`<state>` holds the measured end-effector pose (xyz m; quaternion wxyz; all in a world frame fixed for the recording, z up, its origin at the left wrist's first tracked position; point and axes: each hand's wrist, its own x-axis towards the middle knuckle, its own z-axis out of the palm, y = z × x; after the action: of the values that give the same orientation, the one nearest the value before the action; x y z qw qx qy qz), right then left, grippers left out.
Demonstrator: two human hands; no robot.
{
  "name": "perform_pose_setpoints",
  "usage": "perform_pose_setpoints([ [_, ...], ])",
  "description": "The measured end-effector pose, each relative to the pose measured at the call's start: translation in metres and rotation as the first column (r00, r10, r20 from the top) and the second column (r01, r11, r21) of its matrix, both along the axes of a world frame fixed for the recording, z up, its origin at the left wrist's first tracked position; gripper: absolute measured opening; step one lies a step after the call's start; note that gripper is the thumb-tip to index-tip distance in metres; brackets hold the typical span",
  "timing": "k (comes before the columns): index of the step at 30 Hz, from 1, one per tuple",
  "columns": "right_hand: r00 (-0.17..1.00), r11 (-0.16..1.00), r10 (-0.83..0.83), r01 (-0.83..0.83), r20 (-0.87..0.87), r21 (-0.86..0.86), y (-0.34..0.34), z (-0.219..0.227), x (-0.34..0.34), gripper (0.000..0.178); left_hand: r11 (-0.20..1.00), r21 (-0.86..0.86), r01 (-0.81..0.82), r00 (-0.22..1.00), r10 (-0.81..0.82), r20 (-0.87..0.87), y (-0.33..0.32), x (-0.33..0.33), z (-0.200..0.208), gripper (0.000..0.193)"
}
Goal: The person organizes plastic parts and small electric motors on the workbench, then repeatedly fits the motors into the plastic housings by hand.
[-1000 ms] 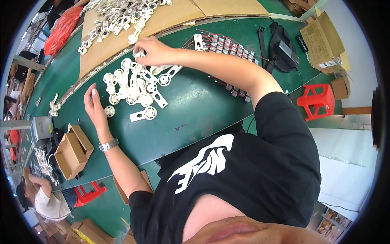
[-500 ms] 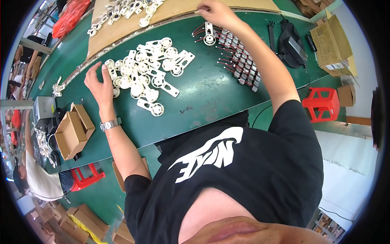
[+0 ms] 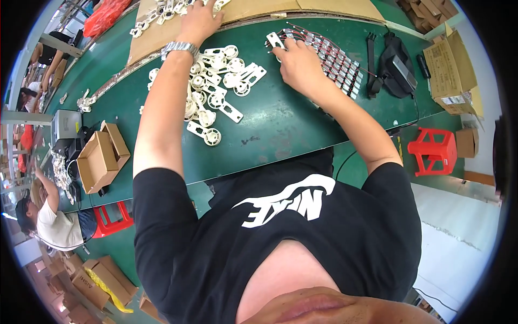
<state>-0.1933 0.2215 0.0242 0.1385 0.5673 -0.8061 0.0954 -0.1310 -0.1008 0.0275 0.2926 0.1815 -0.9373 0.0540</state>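
Observation:
My left hand [image 3: 199, 22] reaches over the far edge of the bench to a group of white plastic parts [image 3: 162, 13] on a brown board. Its fingers are apart, and I see nothing held in them. My right hand [image 3: 301, 63] is closed at the near end of a single white plastic part [image 3: 274, 40], thumb and forefinger on it. Beside and partly under that hand lie rows of small silver components with red wires [image 3: 340, 65]. Between my arms spreads a heap of white plastic parts with round ring ends [image 3: 216, 97], partly hidden by my left forearm.
The brown board [image 3: 259, 15] borders the green bench [image 3: 259, 129]. A black bag [image 3: 396, 67] and an open carton [image 3: 450, 70] are at right, a red stool [image 3: 433, 151] below them. An open cardboard box [image 3: 100, 164] stands left. Another person [image 3: 56, 227] sits farther left.
My left hand has moved from the heap's left side up to the parts on the board. My right hand has come down from the board's edge onto the single white part.

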Motion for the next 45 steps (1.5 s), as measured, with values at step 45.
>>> perform_pose_setpoints([
  [45,0.872,0.874,0.291,-0.075,0.394,-0.481,-0.037,-0.051,0.042,0.033,0.893,0.432,-0.122,0.990,0.077,0.120,0.027,0.137,0.015,0.032],
])
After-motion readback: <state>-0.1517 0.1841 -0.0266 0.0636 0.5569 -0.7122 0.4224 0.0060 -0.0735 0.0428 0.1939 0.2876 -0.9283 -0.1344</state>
